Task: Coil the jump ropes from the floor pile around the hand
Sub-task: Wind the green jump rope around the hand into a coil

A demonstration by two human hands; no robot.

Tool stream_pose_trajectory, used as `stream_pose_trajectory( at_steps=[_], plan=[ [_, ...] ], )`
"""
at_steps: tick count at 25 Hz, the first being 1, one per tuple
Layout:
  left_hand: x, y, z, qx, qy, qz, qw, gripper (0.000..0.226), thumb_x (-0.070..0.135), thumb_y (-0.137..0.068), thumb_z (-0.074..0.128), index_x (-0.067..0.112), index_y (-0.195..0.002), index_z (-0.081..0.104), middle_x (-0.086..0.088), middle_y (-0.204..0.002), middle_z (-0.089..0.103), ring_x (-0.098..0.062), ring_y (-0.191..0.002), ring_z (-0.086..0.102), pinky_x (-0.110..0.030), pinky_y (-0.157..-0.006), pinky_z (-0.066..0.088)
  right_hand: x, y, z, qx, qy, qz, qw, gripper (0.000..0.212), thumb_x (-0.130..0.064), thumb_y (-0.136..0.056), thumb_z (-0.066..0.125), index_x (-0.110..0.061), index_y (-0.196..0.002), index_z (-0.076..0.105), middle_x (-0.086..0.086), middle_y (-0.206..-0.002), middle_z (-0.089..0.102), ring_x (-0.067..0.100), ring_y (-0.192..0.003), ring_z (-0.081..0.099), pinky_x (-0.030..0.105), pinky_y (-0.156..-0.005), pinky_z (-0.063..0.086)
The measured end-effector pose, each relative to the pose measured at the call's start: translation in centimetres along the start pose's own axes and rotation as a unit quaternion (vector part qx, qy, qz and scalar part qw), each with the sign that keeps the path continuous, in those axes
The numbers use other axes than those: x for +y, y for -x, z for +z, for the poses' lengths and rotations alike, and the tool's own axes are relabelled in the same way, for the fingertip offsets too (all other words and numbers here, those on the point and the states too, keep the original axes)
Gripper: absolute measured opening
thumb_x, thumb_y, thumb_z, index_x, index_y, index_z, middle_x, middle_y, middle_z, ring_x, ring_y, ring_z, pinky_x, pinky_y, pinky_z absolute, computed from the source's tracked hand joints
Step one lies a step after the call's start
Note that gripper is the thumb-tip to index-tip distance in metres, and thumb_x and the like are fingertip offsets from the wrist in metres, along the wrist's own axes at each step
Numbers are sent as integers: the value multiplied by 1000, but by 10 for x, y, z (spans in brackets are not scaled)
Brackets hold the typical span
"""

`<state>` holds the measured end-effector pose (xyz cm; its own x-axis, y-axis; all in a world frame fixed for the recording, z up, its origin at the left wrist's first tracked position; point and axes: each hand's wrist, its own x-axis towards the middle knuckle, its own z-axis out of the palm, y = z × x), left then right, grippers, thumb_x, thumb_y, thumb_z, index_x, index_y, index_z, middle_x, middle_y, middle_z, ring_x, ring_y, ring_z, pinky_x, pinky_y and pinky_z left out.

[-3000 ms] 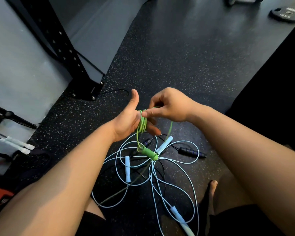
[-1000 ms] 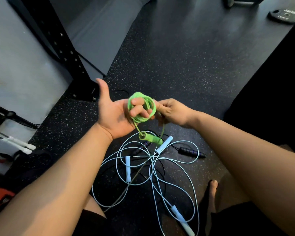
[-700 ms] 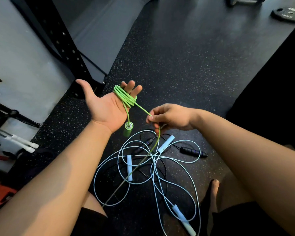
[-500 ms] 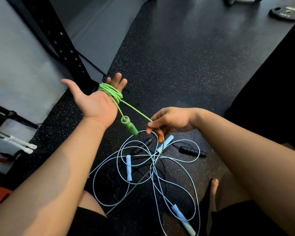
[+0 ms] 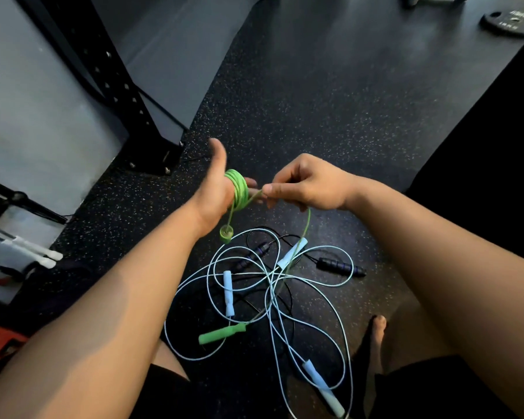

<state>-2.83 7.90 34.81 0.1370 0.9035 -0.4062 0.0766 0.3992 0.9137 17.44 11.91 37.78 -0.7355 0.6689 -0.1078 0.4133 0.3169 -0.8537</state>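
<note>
A green jump rope (image 5: 239, 190) is wound in several loops around the fingers of my left hand (image 5: 214, 192), thumb up. One green handle (image 5: 226, 232) dangles end-on just below that hand. My right hand (image 5: 303, 184) pinches the free green cord right beside the coil. From there the cord drops to the floor pile, ending at the other green handle (image 5: 223, 333). Under my hands lie tangled light-blue ropes (image 5: 312, 282) with pale handles (image 5: 228, 293) and a black rope with dark handles (image 5: 341, 267).
A black perforated rack upright (image 5: 112, 83) is bolted to the speckled rubber floor at the left. White-handled gear (image 5: 31, 252) lies at the far left, a weight plate (image 5: 510, 21) at the top right. My bare foot (image 5: 374, 334) rests beside the pile.
My left hand turned from palm-up to thumb-up and came back toward centre. My right hand rose to the coil, laying on more cord. The far green handle slid into view on the floor.
</note>
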Motion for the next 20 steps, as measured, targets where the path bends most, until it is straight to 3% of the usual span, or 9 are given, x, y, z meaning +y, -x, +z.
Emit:
stream_pose_trajectory(
  at_steps=[2,4,7,9,11,14,18,20],
  plan=[
    [-1,5,10,-81,-71,-34,994,129,82,-79,-23,-6,-120,62,-33,-106,73,-28,-107,72,-39,-107,34,1,0,-4,45,20,-14,999,38,-44,-92,68,-12,-72,75,27,-58,55,22,-49,48,39,-46,41],
    [-1,11,16,-142,-85,-66,984,126,85,-76,-22,-2,-107,62,-35,-100,72,-29,-96,74,-37,-95,38,3,0,-8,87,22,-17,996,41,-52,-87,70,-17,-64,71,28,-59,56,23,-48,48,43,-46,44],
    [3,15,17,-214,-17,-72,974,120,96,-66,-14,3,-81,61,-31,-82,72,-43,-96,70,-46,-104,41,14,-1,-10,125,22,-3,992,45,-57,-82,72,-14,-68,71,24,-58,52,24,-53,45,49,-51,47],
    [7,18,15,-232,56,-50,970,117,97,-63,-15,6,-70,58,-20,-61,66,-41,-83,70,-49,-103,42,22,-1,-10,137,-8,13,990,50,-53,-82,73,-5,-72,65,12,-58,47,22,-58,43,46,-53,45],
    [10,22,14,-241,106,-24,964,114,97,-59,-19,9,-64,54,-10,-48,56,-34,-67,68,-45,-99,42,28,-1,-8,134,-48,22,990,51,-49,-84,69,-1,-71,56,5,-61,43,21,-60,41,40,-58,41],
    [12,27,11,-235,191,12,953,111,98,-54,-20,16,-59,53,-1,-42,48,-27,-58,64,-40,-98,44,32,0,-1,110,-86,36,990,44,-46,-96,56,-13,-67,57,9,-64,46,22,-61,42,39,-61,40],
    [16,24,2,-155,410,72,896,106,106,-58,4,13,-66,55,2,-56,52,-18,-64,45,-32,-97,47,34,0,14,78,-130,91,984,51,-55,-101,43,-17,-72,63,18,-71,54,26,-61,53,40,-66,45],
    [16,21,-4,-112,471,106,869,107,106,-63,17,8,-76,59,-2,-67,58,-21,-74,48,-36,-96,50,36,-1,21,40,-152,106,982,36,-45,-102,50,-15,-85,61,18,-73,57,25,-62,56,36,-64,43]
  ],
)
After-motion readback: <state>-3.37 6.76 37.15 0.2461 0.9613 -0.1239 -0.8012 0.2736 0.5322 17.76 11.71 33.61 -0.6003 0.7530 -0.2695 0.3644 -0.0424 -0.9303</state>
